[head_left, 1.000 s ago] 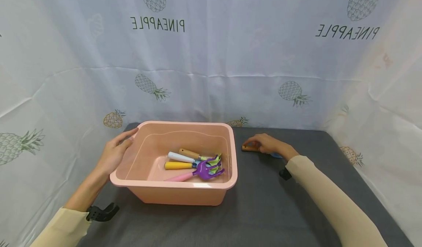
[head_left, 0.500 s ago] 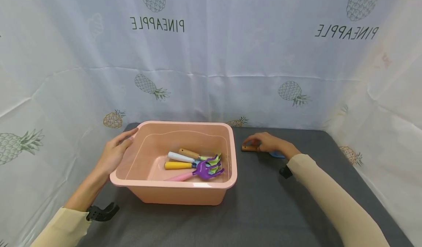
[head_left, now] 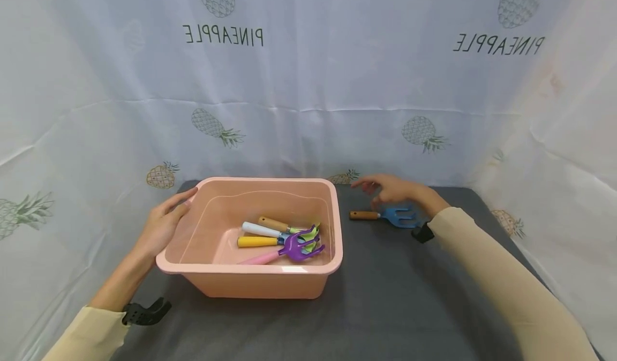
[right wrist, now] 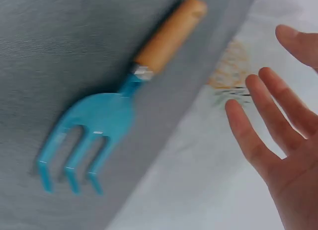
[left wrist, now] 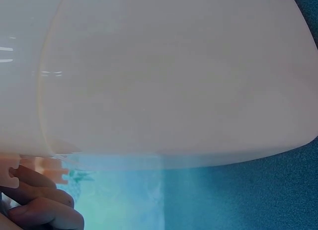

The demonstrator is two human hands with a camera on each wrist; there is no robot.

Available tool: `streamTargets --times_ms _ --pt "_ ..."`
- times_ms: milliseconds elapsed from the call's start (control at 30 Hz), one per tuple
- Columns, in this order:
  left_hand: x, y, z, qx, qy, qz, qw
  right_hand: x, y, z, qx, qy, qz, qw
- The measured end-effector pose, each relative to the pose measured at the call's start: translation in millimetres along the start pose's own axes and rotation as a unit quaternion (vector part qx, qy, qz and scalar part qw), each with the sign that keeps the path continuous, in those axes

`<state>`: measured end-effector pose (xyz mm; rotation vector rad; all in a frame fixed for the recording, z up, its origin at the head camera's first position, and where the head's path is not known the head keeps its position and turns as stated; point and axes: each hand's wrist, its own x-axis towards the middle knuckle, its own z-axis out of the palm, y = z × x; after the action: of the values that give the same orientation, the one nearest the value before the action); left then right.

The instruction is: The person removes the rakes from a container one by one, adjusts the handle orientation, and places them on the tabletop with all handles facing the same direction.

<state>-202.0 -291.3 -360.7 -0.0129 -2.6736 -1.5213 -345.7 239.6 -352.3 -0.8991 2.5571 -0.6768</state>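
My left hand [head_left: 161, 224] grips the left rim of a pink plastic tub [head_left: 250, 269]; in the left wrist view its curled fingers [left wrist: 44, 207] show under the rim. On the dark cloth right of the tub lies a blue garden hand fork [head_left: 397, 217] with a wooden handle, its tines toward the right. Just over it hovers my right hand [head_left: 392, 188], holding nothing, its fingers loosely spread. The right wrist view shows the whole hand fork [right wrist: 110, 111], apart from the open fingers [right wrist: 243, 128].
Inside the tub lie several small garden tools: a purple fork [head_left: 295, 247] with a pink handle on top, a yellow handle [head_left: 257, 241], a white handle [head_left: 260, 228] and a wooden handle [head_left: 273, 223]. A pineapple-print curtain [head_left: 308, 82] borders the table's back and sides.
My right hand has let go of the hand fork and lifted up off it, which uncovers the blue head. The left hand keeps its place on the tub. The head view has shifted slightly.
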Motion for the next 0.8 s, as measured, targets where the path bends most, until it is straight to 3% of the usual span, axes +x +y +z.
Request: streamTargets --times_ms 433,633,800 --pt "-1.4 0.6 -1.1 -0.006 -0.005 -0.002 1.0000 -2 -74 -40.6 -0.030 0.061 -0.081 0.994" --pt "-1.9 1.2 -1.0 -0.009 -0.010 -0.007 0.9999 6 -117 -44.1 -0.046 0.055 -0.093 0.993" --pt "-1.9 1.0 -0.7 -0.009 -0.012 -0.009 0.9998 22 -155 -42.6 -0.061 0.023 -0.113 0.991"
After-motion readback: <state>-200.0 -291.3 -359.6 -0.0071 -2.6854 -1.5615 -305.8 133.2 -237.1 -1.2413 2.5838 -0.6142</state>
